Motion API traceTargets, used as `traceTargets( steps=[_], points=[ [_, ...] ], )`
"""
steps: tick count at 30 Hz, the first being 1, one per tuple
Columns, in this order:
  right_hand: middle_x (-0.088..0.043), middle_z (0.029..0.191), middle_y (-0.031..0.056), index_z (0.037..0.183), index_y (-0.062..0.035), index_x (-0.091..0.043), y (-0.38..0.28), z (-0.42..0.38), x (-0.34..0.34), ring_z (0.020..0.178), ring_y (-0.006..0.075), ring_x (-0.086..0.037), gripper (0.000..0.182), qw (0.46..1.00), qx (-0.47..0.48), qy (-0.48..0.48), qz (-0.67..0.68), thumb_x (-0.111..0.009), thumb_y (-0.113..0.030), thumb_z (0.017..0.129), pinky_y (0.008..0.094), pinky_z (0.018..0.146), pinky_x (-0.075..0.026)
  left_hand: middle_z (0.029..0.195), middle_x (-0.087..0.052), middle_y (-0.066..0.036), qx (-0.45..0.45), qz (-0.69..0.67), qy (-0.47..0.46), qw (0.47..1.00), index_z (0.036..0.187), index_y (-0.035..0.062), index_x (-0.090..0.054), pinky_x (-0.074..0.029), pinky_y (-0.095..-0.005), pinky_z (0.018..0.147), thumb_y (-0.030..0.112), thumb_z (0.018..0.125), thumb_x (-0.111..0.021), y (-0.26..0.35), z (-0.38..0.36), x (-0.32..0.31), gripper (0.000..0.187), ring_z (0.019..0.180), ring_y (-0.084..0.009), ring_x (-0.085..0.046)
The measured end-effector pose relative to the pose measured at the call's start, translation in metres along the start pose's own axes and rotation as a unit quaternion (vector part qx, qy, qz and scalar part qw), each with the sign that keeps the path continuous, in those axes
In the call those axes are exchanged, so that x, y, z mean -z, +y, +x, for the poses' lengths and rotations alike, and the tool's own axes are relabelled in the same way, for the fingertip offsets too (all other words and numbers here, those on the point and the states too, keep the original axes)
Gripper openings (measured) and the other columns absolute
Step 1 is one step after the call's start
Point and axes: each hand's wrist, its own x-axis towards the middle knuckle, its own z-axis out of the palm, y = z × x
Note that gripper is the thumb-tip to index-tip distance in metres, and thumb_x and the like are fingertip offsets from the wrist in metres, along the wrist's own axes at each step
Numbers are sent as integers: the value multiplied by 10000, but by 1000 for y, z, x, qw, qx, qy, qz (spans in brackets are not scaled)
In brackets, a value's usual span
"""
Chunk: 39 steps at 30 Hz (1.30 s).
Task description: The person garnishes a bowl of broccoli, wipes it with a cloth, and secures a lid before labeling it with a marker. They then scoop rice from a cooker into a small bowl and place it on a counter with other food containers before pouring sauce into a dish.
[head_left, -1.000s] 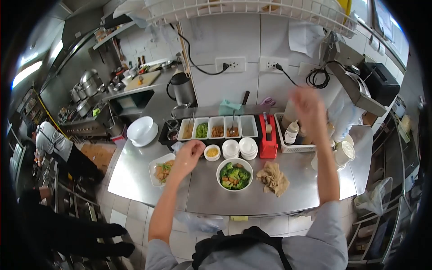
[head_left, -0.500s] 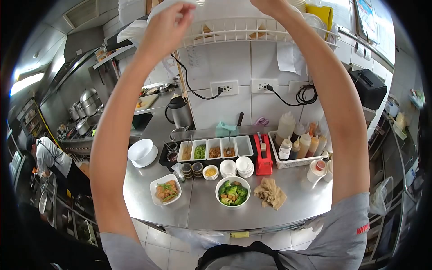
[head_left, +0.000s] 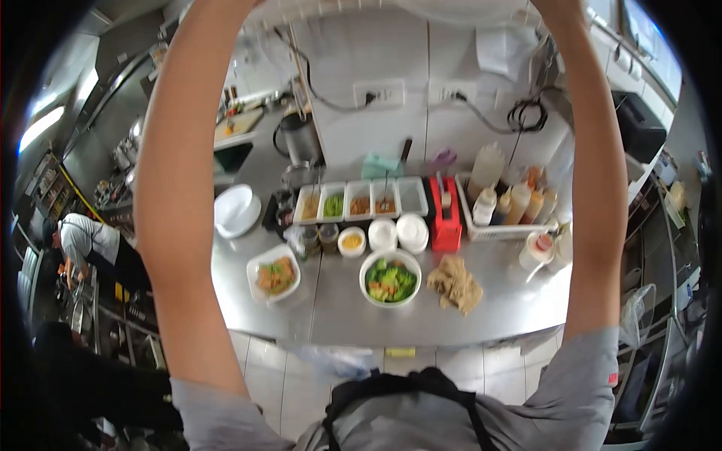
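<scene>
Both my arms reach up, and the hands are cut by the top edge. Only the base of my left hand (head_left: 239,6) shows at the upper left, its fingers out of sight. My right hand (head_left: 560,9) is at the upper right, fingers also out of frame. Between them, close to the right hand, hangs a pale translucent thing with a curved lower edge (head_left: 466,10), overlapping the white wire rack (head_left: 323,10). I cannot tell whether either hand holds it. Below stand a white bowl of broccoli (head_left: 391,279) and a squarish white dish of food (head_left: 274,275).
A topping tray (head_left: 412,197), red tape dispenser (head_left: 445,218), basket of squeeze bottles (head_left: 508,225), small white bowls (head_left: 383,234) and a crumpled brown cloth (head_left: 454,284) are on the steel counter (head_left: 376,327). Another person (head_left: 90,240) bends over work at far left.
My hands have moved up and apart, mostly leaving the frame. The view has tilted so the counter sits higher. The pale curved-edged thing now hangs lower between my hands.
</scene>
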Motion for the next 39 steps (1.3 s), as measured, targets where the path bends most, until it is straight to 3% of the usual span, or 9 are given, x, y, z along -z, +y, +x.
traceTargets(
  steps=[3,4,6,8,14,20,28,30,39],
  points=[
    [-618,678,21,909,-41,-640,17,-126,12,581,101,-502,269,958,-169,-144,-181,-596,-297,842,259,560,-428,827,-632,-14,76,45,-142,986,963,44,-616,-435,-244,701,296,895,-524,-32,-94,-24,277,770,-91,-571],
    [-544,574,73,711,21,-561,23,-188,-3,500,121,-459,258,981,-156,-116,17,-621,-210,809,279,485,-394,685,-597,10,156,-48,-131,978,814,57,-607,-440,-272,634,307,882,-531,-38,-139,-45,270,660,-70,-530],
    [-565,595,-8,872,-64,-675,37,-307,-11,549,79,-481,255,903,-324,-283,9,-610,-306,823,276,522,-417,745,-601,-1,273,-122,-191,935,908,67,-617,-425,-230,643,305,890,-537,-89,-227,-75,252,703,-55,-534],
    [-608,646,121,851,-28,-669,24,-396,-13,544,189,-561,198,809,-466,-359,7,-640,-210,779,324,542,-438,757,-608,-18,433,-60,-241,866,958,25,-606,-448,-246,631,287,888,-535,-105,-300,-98,281,686,-79,-556],
    [-614,837,163,868,-60,-670,-3,-492,-48,774,333,-593,180,817,-468,-336,-26,-622,-213,786,402,674,-467,823,-628,-71,574,-96,-205,787,969,-2,-616,-460,-287,582,314,910,-473,-145,-416,-178,352,699,-129,-584],
    [-577,851,98,844,-90,-670,-30,-484,-59,848,295,-573,148,836,-422,-339,-83,-610,-218,800,413,675,-470,869,-618,-162,466,25,-121,876,931,8,-609,-449,-425,704,326,881,-491,-122,-410,-207,343,825,-364,-579],
    [-557,813,60,848,-106,-667,-34,-490,-61,831,257,-567,122,853,-370,-347,-117,-597,-197,803,394,651,-472,1192,-531,-109,337,16,-122,934,1146,60,-549,-423,-370,873,218,902,-470,-103,-414,-226,301,1057,-279,-529],
    [-555,807,56,847,-106,-666,-36,-492,-60,829,251,-567,120,860,-342,-355,-132,-598,-194,800,386,655,-471,1313,-438,-108,190,58,-224,954,1257,46,-453,-327,-391,992,279,913,-431,-103,-419,-225,416,1198,-272,-422],
    [-437,1302,137,1256,-7,-431,-65,-501,-48,1140,356,-443,439,864,-281,-391,-148,-420,-267,903,430,929,-374,1422,-272,-146,223,49,-304,925,1345,6,-303,-207,-403,1061,265,921,-332,-99,-425,-222,498,1307,-286,-267]
  ],
)
